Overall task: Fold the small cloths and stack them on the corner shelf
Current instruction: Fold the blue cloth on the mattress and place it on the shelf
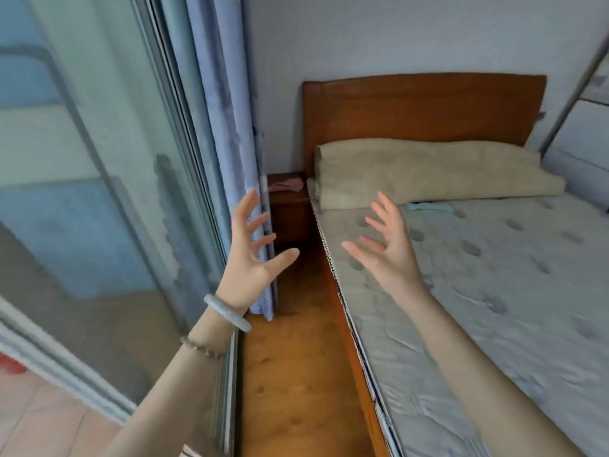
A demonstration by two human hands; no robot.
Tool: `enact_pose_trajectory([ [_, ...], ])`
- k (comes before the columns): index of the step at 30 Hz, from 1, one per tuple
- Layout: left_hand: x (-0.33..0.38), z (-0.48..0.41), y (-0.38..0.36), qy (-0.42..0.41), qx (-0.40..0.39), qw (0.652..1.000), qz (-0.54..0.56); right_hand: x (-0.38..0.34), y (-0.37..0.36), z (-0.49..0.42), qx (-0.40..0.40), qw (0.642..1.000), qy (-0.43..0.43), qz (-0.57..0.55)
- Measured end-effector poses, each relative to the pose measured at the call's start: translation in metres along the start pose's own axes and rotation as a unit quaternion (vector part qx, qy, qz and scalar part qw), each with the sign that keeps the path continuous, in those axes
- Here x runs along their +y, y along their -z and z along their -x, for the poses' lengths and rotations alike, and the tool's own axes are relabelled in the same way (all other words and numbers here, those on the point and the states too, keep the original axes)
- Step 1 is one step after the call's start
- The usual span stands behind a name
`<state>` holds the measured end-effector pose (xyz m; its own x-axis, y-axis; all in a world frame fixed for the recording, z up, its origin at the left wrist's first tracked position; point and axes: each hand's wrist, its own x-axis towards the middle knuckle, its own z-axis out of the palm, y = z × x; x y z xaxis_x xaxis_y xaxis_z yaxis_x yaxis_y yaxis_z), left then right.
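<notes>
— What's the biggest thing in front of you?

— The bed [494,291], along my right side. Its mattress is bare, pale grey with dark quilted spots, and a wooden headboard [421,108] stands against the far wall. To my left is a glass sliding door [82,192], with a blue curtain [224,127] gathered at its far edge. A strip of wooden floor [290,374] runs between door and bed.

— And on the bed?

— A beige folded blanket or pillow [428,173] lies across the head end, just below the headboard. Right in front of it a small light-blue cloth [430,206] lies flat on the mattress.

— Where's the shelf?

— In the far corner, squeezed between the curtain and the bed's head: a small dark wooden corner shelf [290,209]. A pink cloth [286,185] is on its top; it's too blurred to tell how neatly it is folded.

— Your hands?

— Both raised in mid-air, empty. My left hand [250,255] is in front of the curtain's edge, palm turned inward, fingers [245,206] spread wide and holding nothing. My right hand [389,249] hovers over the mattress's near edge, also spread wide, touching nothing, well short of the blue cloth.

— Anything on your wrists?

— A pale jade-like bangle [227,313] on the left wrist, and a thin beaded bracelet [201,348] just below it.
</notes>
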<state>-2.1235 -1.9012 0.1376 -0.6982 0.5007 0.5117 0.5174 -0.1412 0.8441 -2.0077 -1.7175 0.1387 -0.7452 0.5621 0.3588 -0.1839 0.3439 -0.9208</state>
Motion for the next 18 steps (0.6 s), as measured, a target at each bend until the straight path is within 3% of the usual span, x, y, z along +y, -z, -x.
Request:
enact_pose_trajectory([
  [18,-0.140,-0.255,-0.071,0.007,-0.073,0.994,0.079,0.097,0.021,-0.228,0.134,0.991,-0.004,0.027],
])
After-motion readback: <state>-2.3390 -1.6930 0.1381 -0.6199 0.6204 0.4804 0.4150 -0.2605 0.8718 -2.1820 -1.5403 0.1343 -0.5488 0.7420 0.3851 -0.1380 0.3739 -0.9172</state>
